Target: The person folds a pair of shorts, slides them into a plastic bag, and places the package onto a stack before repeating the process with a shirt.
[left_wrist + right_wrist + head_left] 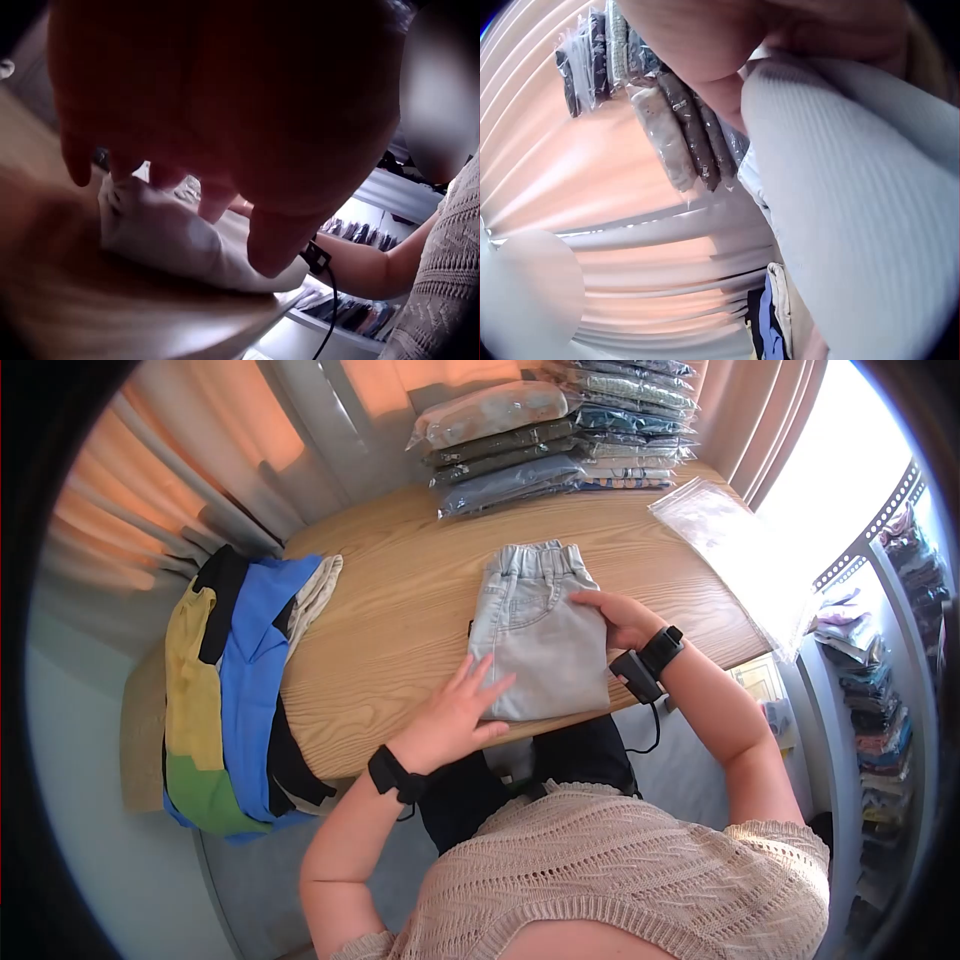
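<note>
Folded light grey trousers point(545, 660) with an elastic waistband lie near the front edge of the wooden table point(390, 610), waistband facing away. My left hand point(450, 712) is at their lower left side, its fingers spread and straight over the fabric edge. On the right side, my right hand point(630, 622) grips the trousers' edge, thumb on top and the other fingers out of sight. The right wrist view shows the pale fabric point(855, 195) raised close to the camera under that hand point(705, 37). Dark in the left wrist view, the left hand point(225, 97) hangs over the trousers point(165, 236).
Clothes in blue, yellow and black point(245, 690) drape over the table's left end. At the back stand stacks of bagged garments point(505, 450). Clear plastic bags point(735, 550) lie along the right edge. Shelves of packed clothes point(875, 700) stand to the right.
</note>
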The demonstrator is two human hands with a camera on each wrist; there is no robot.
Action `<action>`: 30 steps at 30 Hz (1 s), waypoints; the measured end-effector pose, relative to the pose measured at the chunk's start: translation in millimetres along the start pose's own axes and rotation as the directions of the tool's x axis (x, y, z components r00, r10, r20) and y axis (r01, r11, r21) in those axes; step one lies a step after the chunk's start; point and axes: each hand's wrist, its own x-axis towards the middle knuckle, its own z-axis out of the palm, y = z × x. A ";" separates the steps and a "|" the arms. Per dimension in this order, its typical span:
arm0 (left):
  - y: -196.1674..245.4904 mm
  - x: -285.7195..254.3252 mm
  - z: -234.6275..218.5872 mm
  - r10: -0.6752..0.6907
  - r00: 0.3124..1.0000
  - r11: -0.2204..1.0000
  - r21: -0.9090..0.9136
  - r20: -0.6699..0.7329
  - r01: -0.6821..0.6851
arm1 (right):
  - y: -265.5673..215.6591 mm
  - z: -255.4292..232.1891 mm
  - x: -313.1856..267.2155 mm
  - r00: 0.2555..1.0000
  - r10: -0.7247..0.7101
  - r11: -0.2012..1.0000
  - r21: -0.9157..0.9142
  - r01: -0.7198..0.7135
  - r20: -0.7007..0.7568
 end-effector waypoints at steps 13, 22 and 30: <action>-1.7 1.8 9.4 0.022 0.999 0.992 -0.126 -0.033 -0.026 | 0.4 -24.3 6.3 0.997 -0.071 0.998 -0.004 0.070 -0.034; -4.4 -16.2 21.5 -0.247 0.963 0.966 -0.050 0.109 0.253 | -62.6 -154.5 -114.2 0.299 -0.940 0.054 -0.938 -0.342 -0.163; -6.6 -18.7 24.5 -0.254 0.964 0.961 -0.090 0.080 0.260 | -55.8 -213.5 -133.4 0.367 -0.880 -0.048 -0.713 -0.700 -0.301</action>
